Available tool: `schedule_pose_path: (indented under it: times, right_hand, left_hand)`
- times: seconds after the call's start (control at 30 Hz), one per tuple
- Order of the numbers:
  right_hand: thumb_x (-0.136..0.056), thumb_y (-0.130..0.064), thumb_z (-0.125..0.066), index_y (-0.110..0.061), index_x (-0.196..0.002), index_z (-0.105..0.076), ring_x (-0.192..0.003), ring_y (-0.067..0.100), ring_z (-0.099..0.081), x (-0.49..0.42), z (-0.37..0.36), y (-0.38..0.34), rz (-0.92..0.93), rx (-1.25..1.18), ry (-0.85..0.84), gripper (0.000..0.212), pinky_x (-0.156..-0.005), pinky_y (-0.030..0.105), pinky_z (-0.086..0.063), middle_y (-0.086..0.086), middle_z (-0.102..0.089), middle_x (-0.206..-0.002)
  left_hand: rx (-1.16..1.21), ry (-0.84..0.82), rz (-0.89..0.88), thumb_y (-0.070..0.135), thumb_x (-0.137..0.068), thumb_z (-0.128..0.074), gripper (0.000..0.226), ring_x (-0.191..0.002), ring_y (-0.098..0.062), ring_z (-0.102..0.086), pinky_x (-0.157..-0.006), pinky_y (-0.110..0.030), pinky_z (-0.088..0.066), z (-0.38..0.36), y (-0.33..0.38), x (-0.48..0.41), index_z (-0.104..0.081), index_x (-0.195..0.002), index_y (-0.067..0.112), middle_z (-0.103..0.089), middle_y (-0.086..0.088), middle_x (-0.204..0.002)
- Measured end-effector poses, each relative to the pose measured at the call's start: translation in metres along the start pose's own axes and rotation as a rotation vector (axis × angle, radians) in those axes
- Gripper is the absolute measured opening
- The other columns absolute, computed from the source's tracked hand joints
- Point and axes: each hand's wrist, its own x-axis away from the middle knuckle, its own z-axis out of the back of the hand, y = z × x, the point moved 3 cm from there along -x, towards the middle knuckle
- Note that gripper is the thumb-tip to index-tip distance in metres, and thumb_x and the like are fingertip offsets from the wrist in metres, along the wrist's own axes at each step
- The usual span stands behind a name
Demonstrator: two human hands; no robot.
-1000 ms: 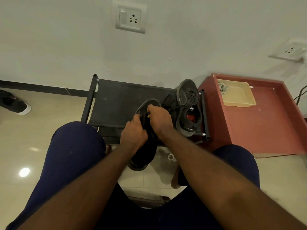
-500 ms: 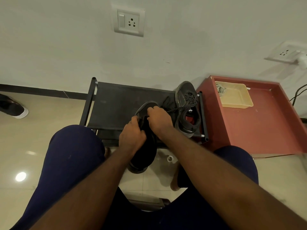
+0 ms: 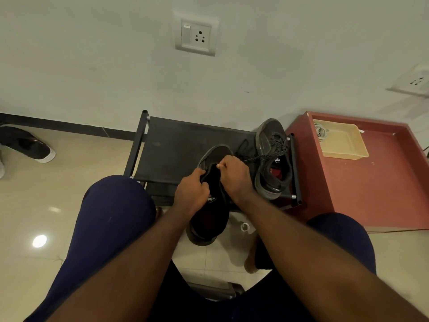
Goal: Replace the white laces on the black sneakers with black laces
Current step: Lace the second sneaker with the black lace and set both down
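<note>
The black low-top sneaker (image 3: 209,219) hangs toe-away between the person's knees, over the front edge of the black fabric shoe rack (image 3: 176,154). The left hand (image 3: 191,196) has its grip closed round the left side of the sneaker's opening. The right hand (image 3: 234,175) has its grip curled on the upper near the eyelets; what its fingertips pinch is hidden. A small white mark on the tongue, beside the left hand, is too small to read.

A speckled black lace (image 3: 267,155) runs from the right hand to the second black sneaker (image 3: 271,180), which lies along the rack's right edge. Its red insole patch carries white writing that cannot be read.

Just right of the rack stands a low red tabletop (image 3: 383,187). At its far left corner is a beige plastic tray (image 3: 343,145) holding coiled white cords (image 3: 321,132).

The floor is glossy beige tile (image 3: 46,205), with a black white-soled shoe (image 3: 27,145) at far left. A dark skirting strip (image 3: 58,125) meets the white wall (image 3: 92,66), which bears a white switch-and-socket plate (image 3: 196,34).
</note>
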Motion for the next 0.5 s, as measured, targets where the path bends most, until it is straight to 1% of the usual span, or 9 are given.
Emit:
schedule_pose_path:
  times: [0.17,0.3,0.4,0.5]
  right_hand:
    - [-0.103,-0.018,-0.048,-0.008,-0.094,-0.058,-0.082,0.03,-0.059,-0.005,-0.001,-0.016,0.107,0.117,-0.048,0.017,-0.072,0.044,-0.048,0.012,-0.064,-0.093]
    - [-0.101,-0.017,-0.047,-0.009,-0.101,-0.061,-0.089,0.029,-0.06,-0.01,0.005,-0.018,0.136,0.152,-0.128,0.016,-0.077,0.043,-0.049,0.01,-0.063,-0.1]
    - [-0.098,-0.017,-0.048,-0.01,-0.097,-0.062,-0.087,0.027,-0.057,-0.01,0.011,-0.018,0.132,0.173,-0.119,0.016,-0.075,0.041,-0.048,0.008,-0.06,-0.098]
    - [-0.095,-0.016,-0.049,-0.011,-0.086,-0.061,-0.091,0.028,-0.057,-0.015,0.016,-0.026,0.126,0.148,-0.093,0.016,-0.077,0.042,-0.049,0.008,-0.061,-0.095]
  left_hand:
    - [-0.022,-0.013,-0.02,0.015,-0.091,-0.048,0.031,-0.082,-0.024,-0.063,-0.077,-0.044,-0.055,-0.001,0.0,0.001,-0.055,-0.121,0.016,-0.065,-0.005,-0.09]
    - [-0.071,0.007,-0.026,0.015,-0.091,-0.048,0.027,-0.082,-0.026,-0.061,-0.073,-0.04,-0.052,-0.003,0.004,0.003,-0.053,-0.118,0.014,-0.063,-0.006,-0.091]
    - [-0.093,0.033,-0.027,0.015,-0.09,-0.05,0.024,-0.081,-0.026,-0.059,-0.069,-0.036,-0.047,-0.005,0.004,0.004,-0.053,-0.114,0.013,-0.06,-0.004,-0.09]
    - [-0.11,0.018,-0.031,0.018,-0.089,-0.05,0.022,-0.085,-0.028,-0.061,-0.073,-0.04,-0.051,-0.004,0.007,0.004,-0.054,-0.109,0.012,-0.064,-0.007,-0.094]
